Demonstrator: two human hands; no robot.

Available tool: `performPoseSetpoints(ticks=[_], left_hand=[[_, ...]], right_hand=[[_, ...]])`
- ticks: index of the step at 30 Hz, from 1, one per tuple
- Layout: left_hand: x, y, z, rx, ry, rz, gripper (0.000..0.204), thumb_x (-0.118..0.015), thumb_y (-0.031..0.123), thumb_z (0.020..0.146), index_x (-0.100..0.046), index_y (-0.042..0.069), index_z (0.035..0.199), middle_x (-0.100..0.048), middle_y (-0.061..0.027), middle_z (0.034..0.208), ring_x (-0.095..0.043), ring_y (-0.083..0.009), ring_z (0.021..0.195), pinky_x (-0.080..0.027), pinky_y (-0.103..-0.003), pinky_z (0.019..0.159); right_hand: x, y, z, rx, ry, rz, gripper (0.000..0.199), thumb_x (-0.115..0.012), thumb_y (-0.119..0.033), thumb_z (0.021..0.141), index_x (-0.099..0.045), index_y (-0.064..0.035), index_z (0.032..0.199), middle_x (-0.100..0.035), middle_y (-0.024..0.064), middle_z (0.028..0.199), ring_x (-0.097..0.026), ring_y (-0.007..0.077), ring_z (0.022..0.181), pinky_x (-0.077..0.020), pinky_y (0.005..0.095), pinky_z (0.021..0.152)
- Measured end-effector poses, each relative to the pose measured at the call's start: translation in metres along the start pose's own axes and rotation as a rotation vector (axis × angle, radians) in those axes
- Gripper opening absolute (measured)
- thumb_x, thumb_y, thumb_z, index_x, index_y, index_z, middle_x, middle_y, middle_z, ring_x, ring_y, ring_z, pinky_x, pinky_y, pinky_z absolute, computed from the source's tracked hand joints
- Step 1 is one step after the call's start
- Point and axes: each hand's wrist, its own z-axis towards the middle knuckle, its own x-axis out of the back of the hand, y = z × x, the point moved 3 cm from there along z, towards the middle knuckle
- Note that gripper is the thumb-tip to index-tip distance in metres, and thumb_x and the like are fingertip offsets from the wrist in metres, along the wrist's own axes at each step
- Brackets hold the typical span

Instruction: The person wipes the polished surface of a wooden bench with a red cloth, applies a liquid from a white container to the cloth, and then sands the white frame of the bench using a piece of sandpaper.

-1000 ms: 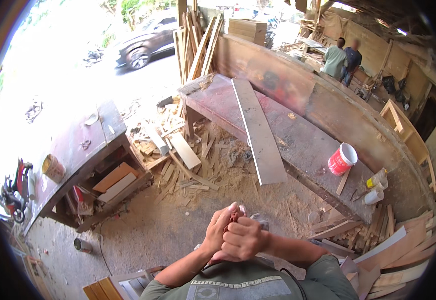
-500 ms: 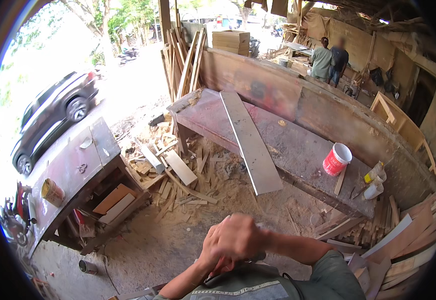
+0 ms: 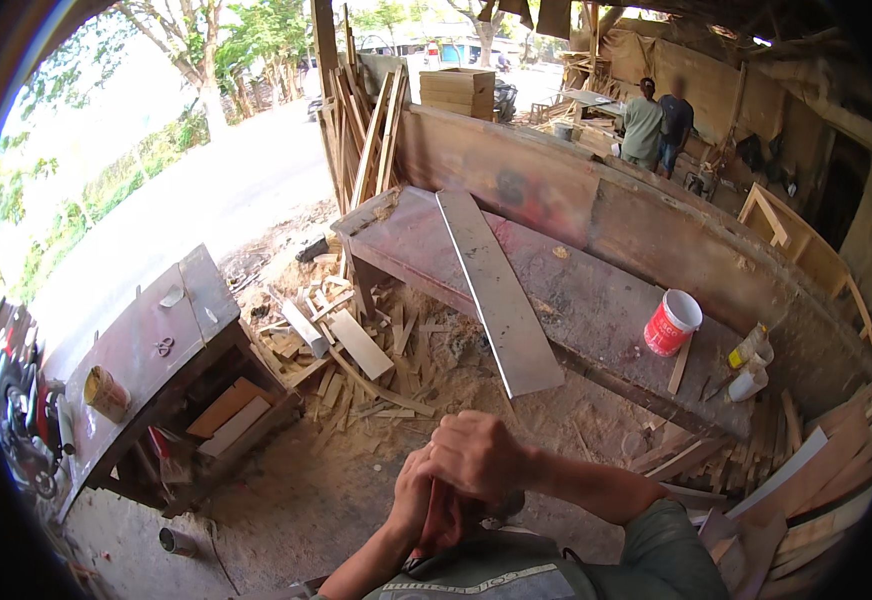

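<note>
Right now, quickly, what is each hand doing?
Left hand: seemingly closed on a reddish cloth, partly hidden.
Right hand: closed, against the left; whether it grips the cloth cannot be told.

We see a long workbench [image 3: 596, 290] bearing a pale board [image 3: 501, 300] that overhangs its near edge, with a red-and-white bucket [image 3: 668, 330] farther right. On the table [image 3: 136, 340] to our left, scissors [image 3: 164, 347] lie near a stained tin [image 3: 106, 396]. Offcuts [image 3: 361, 345] litter the ground between; beyond the wooden partition [image 3: 656, 222] stand two people [image 3: 642, 130].
</note>
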Motion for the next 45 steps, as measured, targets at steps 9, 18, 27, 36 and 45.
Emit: performPoseSetpoints(ticks=[9,18,27,36,45], left_hand=[[-0.007,0.001,0.001,-0.145,-0.022,0.145,0.042,-0.057,0.015,0.091,-0.060,0.000,0.131,-0.059,-0.0155,0.134,-0.052,-0.0316,0.129,-0.041,-0.041,0.111],[-0.028,-0.012,0.021,-0.102,0.001,0.039,0.025,-0.048,0.017,0.099,-0.061,0.002,0.112,-0.063,-0.0129,0.116,-0.058,-0.0259,0.115,-0.048,-0.038,0.100],[-0.060,-0.021,0.038,0.173,0.096,-0.021,0.032,-0.037,0.022,0.106,-0.061,0.004,0.096,-0.063,-0.0120,0.108,-0.060,-0.0223,0.104,-0.049,-0.039,0.094],[-0.062,0.007,0.084,0.108,0.236,-0.611,0.029,-0.056,0.033,0.104,-0.065,0.009,0.090,-0.061,0.0019,0.085,-0.055,-0.0067,0.079,-0.043,-0.024,0.070],[0.012,-0.015,0.096,-0.130,0.651,-1.010,0.024,-0.059,0.026,0.103,-0.064,0.002,0.097,-0.060,0.0007,0.089,-0.053,-0.0063,0.081,-0.042,-0.021,0.076]], right_hand=[[-0.005,-0.015,-0.010,0.070,0.052,0.096,0.022,-0.070,-0.022,0.081,-0.055,-0.0111,0.071,-0.053,0.0029,0.070,-0.056,0.0194,0.065,-0.0430,0.0359,0.055],[-0.012,-0.008,-0.027,0.184,-0.027,0.050,0.014,-0.069,-0.019,0.071,-0.060,-0.0086,0.074,-0.054,0.0040,0.071,-0.057,0.0209,0.066,-0.0472,0.0365,0.057],[0.003,0.051,-0.045,-0.115,0.077,0.197,0.024,-0.075,-0.017,0.085,-0.057,-0.0055,0.073,-0.053,0.0068,0.070,-0.054,0.0247,0.064,-0.0456,0.0392,0.058],[-0.002,0.043,-0.071,0.053,-0.116,0.188,0.019,-0.076,-0.023,0.084,-0.063,-0.0094,0.081,-0.057,0.0033,0.085,-0.059,0.0211,0.080,-0.0465,0.0381,0.074],[-0.023,0.070,-0.104,-0.118,-0.185,0.000,0.087,-0.076,-0.028,0.084,-0.031,-0.0092,0.156,-0.031,0.0220,0.158,-0.026,0.0409,0.150,-0.0201,0.0663,0.118]])
